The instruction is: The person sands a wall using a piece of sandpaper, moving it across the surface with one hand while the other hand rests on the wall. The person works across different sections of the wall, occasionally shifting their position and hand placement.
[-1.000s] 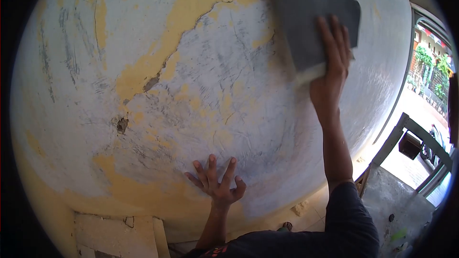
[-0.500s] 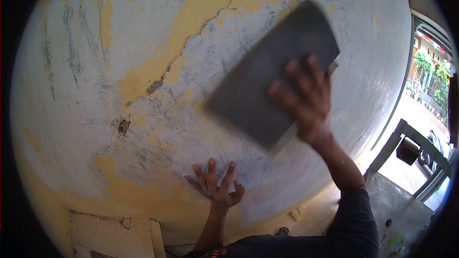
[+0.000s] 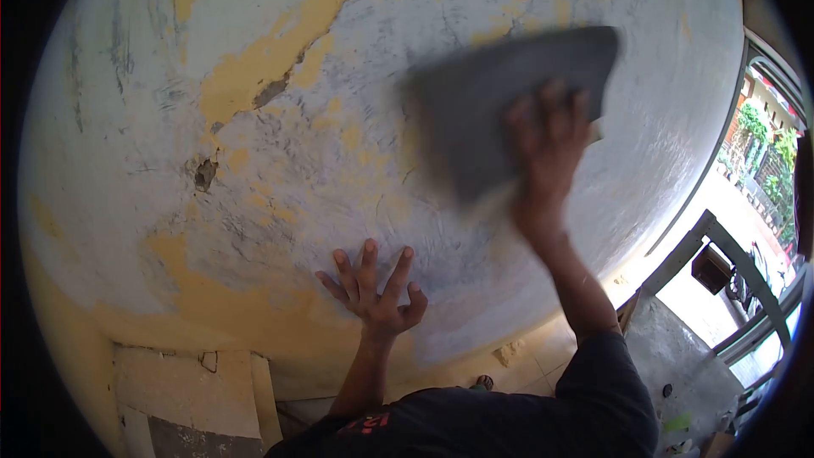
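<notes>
Grey sanding sheet (image 3: 500, 102), blurred, upper right of frame, pressed under flat right hand (image 3: 547, 140); long axis runs left-right. Left hand (image 3: 373, 293) splayed open on wall (image 3: 254, 161).

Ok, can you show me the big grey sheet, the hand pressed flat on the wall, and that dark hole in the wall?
Grey sheet (image 3: 492, 106), head view, on its blurred middle.
Left hand (image 3: 377, 297), head view, on the back of the hand.
Dark hole (image 3: 204, 174), head view, on its centre.

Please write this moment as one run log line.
right hand: presses grey sanding sheet on wall | left hand: flat on wall
</notes>
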A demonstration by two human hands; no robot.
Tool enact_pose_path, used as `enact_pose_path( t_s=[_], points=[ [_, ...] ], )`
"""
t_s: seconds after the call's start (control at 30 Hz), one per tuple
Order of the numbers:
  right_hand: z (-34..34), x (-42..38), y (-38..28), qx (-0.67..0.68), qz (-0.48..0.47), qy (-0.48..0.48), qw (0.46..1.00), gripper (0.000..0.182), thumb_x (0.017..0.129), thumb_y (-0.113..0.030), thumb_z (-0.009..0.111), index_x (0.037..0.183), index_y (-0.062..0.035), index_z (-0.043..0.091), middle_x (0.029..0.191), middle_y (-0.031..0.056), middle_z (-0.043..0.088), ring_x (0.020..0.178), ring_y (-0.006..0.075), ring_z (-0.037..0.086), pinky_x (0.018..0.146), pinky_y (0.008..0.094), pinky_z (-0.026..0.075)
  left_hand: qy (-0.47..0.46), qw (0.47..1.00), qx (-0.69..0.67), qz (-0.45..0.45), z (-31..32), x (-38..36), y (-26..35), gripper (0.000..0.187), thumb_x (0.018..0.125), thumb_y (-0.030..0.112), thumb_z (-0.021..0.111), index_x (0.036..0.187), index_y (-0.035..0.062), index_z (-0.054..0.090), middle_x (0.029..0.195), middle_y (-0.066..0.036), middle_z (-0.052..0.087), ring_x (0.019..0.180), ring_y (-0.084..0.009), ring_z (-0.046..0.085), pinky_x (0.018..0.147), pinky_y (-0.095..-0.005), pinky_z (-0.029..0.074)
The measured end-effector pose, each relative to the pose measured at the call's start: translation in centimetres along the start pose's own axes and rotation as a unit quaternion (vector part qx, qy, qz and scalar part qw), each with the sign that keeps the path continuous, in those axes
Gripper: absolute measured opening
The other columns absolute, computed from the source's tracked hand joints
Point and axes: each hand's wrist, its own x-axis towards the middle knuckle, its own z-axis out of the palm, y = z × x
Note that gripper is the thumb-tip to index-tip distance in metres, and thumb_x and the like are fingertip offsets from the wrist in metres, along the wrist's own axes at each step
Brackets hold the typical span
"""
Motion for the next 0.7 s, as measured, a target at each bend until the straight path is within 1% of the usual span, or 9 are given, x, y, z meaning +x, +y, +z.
enact_pose_path(
  t_s=[0.03,0.07,0.17,0.27,0.33,0.4,0.5,0.6,0.7],
  points=[
    [0.0,-1.0,-1.4,0.027,-0.142,0.009,0.99,0.061,0.085,0.0,0.051,0.139,-0.0263,0.053,0.154,0.0086,0.038,0.146,0.0392,0.022,0.115,0.0639,0.007,0.003,1.0,0.005,-0.001,0.0,0.0,0.0,0.041,0.086,0.035,0.049,0.119,0.0214,0.069,0.152,-0.014,0.039,0.148,-0.0429,0.014,0.116,-0.062,-0.005],
    [0.1,-1.3,-0.9,0.031,-0.144,0.015,0.989,0.061,0.085,0.0,0.051,0.139,-0.0263,0.053,0.154,0.0086,0.038,0.146,0.0392,0.022,0.115,0.0639,0.007,-0.001,1.0,0.007,0.001,-0.1,0.0,0.1,0.041,0.085,0.035,0.049,0.119,0.0216,0.069,0.151,-0.014,0.039,0.148,-0.0429,0.014,0.116,-0.062,-0.005],
    [-0.5,-0.5,1.8,0.053,0.071,0.028,0.996,0.06,0.085,-0.003,0.052,0.14,-0.0262,0.052,0.155,0.0104,0.037,0.147,0.0405,0.02,0.115,0.0635,0.008,-0.003,1.0,0.004,0.002,0.0,0.0,-0.2,0.041,0.085,0.034,0.049,0.119,0.022,0.069,0.151,-0.014,0.04,0.148,-0.0429,0.014,0.116,-0.062,-0.006],
    [0.6,-2.0,1.2,0.061,0.104,0.059,0.991,0.056,0.086,-0.005,0.052,0.139,-0.0253,0.053,0.154,0.0112,0.036,0.147,0.0391,0.021,0.115,0.0631,0.008,-0.001,1.0,-0.004,-0.003,-0.1,-0.2,0.1,0.041,0.085,0.034,0.049,0.119,0.0221,0.069,0.151,-0.014,0.04,0.148,-0.043,0.015,0.116,-0.0621,-0.006],
    [-0.9,-4.6,-2.3,0.024,-0.075,-0.068,0.995,0.058,0.086,-0.003,0.055,0.139,-0.0247,0.053,0.154,0.0118,0.038,0.146,0.0377,0.023,0.115,0.0643,0.008,0.006,1.0,-0.001,0.005,0.1,0.0,0.0,0.041,0.085,0.034,0.049,0.119,0.022,0.069,0.151,-0.014,0.04,0.148,-0.0431,0.015,0.116,-0.0621,-0.006],
    [-1.7,-4.7,-1.1,0.017,-0.063,-0.047,0.997,0.054,0.088,-0.002,0.055,0.138,-0.0223,0.054,0.153,0.0122,0.038,0.146,0.0371,0.025,0.115,0.0639,0.01,0.003,1.0,0.001,0.006,0.1,-0.1,-0.2,0.041,0.086,0.033,0.049,0.119,0.0217,0.069,0.151,-0.014,0.04,0.148,-0.0429,0.015,0.116,-0.062,-0.006],
    [-1.2,-3.1,2.1,0.066,0.204,0.091,0.973,0.047,0.088,-0.006,0.054,0.134,-0.0179,0.059,0.152,0.0118,0.04,0.144,0.0371,0.029,0.115,0.0623,0.017,-0.004,1.0,-0.008,0.001,-0.2,-0.1,-0.1,0.041,0.086,0.033,0.049,0.12,0.0208,0.068,0.151,-0.014,0.04,0.148,-0.0427,0.015,0.116,-0.062,-0.005],
    [-0.2,-7.7,-0.9,0.05,0.034,-0.032,0.998,0.049,0.087,-0.008,0.057,0.134,-0.0181,0.059,0.151,0.0122,0.041,0.144,0.0372,0.03,0.115,0.0615,0.017,0.006,1.0,-0.006,-0.002,-0.1,0.2,0.2,0.041,0.087,0.033,0.049,0.12,0.0194,0.068,0.151,-0.014,0.041,0.148,-0.0431,0.014,0.116,-0.0619,-0.005],
    [-1.5,-7.3,0.3,0.024,0.047,-0.034,0.998,0.047,0.087,-0.008,0.056,0.133,-0.0175,0.06,0.151,0.0124,0.042,0.144,0.0387,0.029,0.116,0.0599,0.016,-0.005,1.0,-0.002,0.011,-0.4,0.3,0.0,0.042,0.087,0.032,0.05,0.122,0.0179,0.066,0.151,-0.016,0.04,0.147,-0.0438,0.014,0.116,-0.0623,-0.004]
  ],
)
